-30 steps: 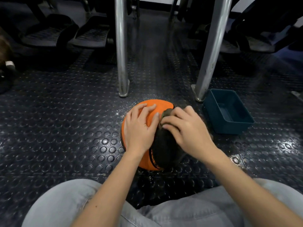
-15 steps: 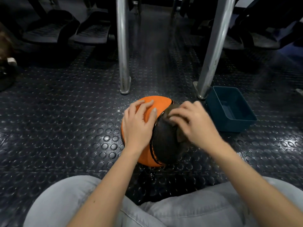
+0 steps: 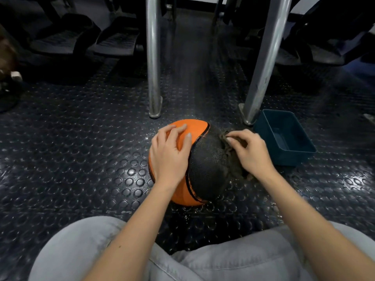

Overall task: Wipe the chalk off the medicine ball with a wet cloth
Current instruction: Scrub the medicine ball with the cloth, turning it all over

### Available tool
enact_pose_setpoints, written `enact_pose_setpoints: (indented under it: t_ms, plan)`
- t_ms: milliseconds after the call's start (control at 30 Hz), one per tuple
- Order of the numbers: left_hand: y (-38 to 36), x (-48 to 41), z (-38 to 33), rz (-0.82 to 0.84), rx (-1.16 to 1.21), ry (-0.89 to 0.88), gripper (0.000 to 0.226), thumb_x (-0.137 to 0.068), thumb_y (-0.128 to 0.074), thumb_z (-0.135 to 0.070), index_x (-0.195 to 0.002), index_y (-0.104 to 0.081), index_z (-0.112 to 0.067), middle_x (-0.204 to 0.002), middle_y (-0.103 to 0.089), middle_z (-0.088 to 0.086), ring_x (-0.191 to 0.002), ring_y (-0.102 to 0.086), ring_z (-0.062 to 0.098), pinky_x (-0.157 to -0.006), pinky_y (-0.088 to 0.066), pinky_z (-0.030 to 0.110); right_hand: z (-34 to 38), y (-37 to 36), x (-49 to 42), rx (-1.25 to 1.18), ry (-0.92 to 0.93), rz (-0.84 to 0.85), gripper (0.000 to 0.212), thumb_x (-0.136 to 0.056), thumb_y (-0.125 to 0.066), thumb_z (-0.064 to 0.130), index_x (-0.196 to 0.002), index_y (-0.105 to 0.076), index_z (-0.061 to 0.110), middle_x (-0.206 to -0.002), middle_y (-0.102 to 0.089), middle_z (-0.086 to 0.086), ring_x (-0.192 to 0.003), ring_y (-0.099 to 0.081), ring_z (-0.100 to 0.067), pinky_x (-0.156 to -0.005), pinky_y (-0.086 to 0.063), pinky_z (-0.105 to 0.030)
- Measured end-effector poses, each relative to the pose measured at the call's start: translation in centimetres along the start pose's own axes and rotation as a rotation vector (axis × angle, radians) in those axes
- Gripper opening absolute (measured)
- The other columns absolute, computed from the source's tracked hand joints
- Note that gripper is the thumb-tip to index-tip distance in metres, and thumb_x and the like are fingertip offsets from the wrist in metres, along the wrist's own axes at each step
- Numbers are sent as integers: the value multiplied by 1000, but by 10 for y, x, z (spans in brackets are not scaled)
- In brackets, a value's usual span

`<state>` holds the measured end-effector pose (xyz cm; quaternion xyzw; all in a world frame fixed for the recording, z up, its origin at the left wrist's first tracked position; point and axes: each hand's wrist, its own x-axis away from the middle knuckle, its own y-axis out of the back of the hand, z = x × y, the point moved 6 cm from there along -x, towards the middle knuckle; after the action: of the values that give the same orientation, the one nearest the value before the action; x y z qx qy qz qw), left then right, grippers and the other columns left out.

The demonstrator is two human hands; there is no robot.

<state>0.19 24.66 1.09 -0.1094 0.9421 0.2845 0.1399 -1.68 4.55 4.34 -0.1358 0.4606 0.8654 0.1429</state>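
An orange and black medicine ball (image 3: 207, 169) sits on the studded rubber floor in front of my knees. My left hand (image 3: 169, 157) lies on its orange left half with fingers spread over the top. My right hand (image 3: 248, 152) grips a dark brown cloth (image 3: 230, 153) with curled fingers and holds it against the ball's right side. Most of the cloth is hidden under that hand. The black panel between my hands is bare.
A dark teal plastic tub (image 3: 284, 138) stands on the floor right of the ball. Two metal legs (image 3: 153, 57) (image 3: 263, 57) rise just beyond the ball. Black foot plates (image 3: 113, 40) of gym machines lie at the back left. My grey-trousered knees (image 3: 203, 258) fill the bottom.
My right hand has slid the cloth from the top of the black panel over to the ball's right side. My left hand has stayed on the orange half.
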Motion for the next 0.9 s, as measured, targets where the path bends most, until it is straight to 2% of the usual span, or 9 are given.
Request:
enact_pose_setpoints:
  t_ms: [67,167,233,433,567,633,733,833,900]
  plan:
    - [-4,2,-4,-12,-26,-3,39,-89,-40,-50,-119,-61,-35,-127,-48,-14,-120,-37,9,-97,-25,27,13,-1,8,5,27,-31,13,-90,-60,20,-96,-71,18,-89,-59,6,-87,-52,-26,-73,-28,-21]
    - [0,3,-1,-29,-43,8,39,-88,-41,-50,-118,-61,-35,-127,-49,-13,-120,-37,9,-97,-23,25,66,-10,37,56,339,-1,21,-89,-54,28,-91,-71,16,-84,-60,-1,-76,-45,-21,-71,-33,-25]
    - [3,3,3,-7,-22,17,40,-88,-40,-50,-119,-60,-35,-127,-48,-13,-119,-36,8,-98,-23,26,67,-13,39,68,409,41,25,-90,-51,30,-92,-71,15,-84,-59,-2,-76,-44,-20,-72,-36,-27]
    - [3,2,-3,-19,-9,69,28,-96,-48,-41,-121,-59,-34,-126,-46,-13,-122,-36,11,-104,-25,34,-2,-5,9,10,-58,-29,16,-92,-58,22,-102,-69,16,-94,-58,4,-89,-49,-25,-74,-32,-26]
    - [9,4,4,-61,-13,90,28,-96,-48,-40,-120,-59,-33,-126,-47,-11,-121,-36,12,-102,-26,33,67,-15,40,32,355,-19,23,-90,-52,29,-91,-70,16,-86,-60,1,-77,-46,-19,-72,-36,-27]
    - [11,3,7,-37,-1,105,30,-96,-47,-40,-122,-58,-32,-127,-45,-11,-121,-35,10,-103,-25,33,67,-16,44,30,430,-8,24,-90,-52,28,-93,-70,14,-85,-60,-3,-77,-47,-21,-71,-40,-30]
    - [12,-1,7,15,25,134,33,-96,-46,-42,-126,-55,-33,-130,-42,-11,-125,-31,12,-107,-24,36,18,-10,17,89,158,-43,19,-91,-58,23,-102,-70,13,-92,-60,-3,-84,-46,-21,-74,-44,-35]
    - [10,-8,11,232,170,186,40,-97,-46,-40,-137,-44,-36,-142,-31,-11,-135,-16,10,-113,-11,36,-29,-7,2,108,-137,15,21,-92,-57,25,-108,-68,16,-102,-60,-2,-101,-50,-26,-82,-39,-31]
    - [11,-11,13,405,285,214,43,-98,-44,-37,-140,-36,-40,-151,-22,-16,-141,-5,8,-115,-3,38,-13,1,-3,-30,-121,-81,18,-92,-57,25,-104,-68,17,-100,-61,-2,-102,-53,-25,-81,-33,-24]
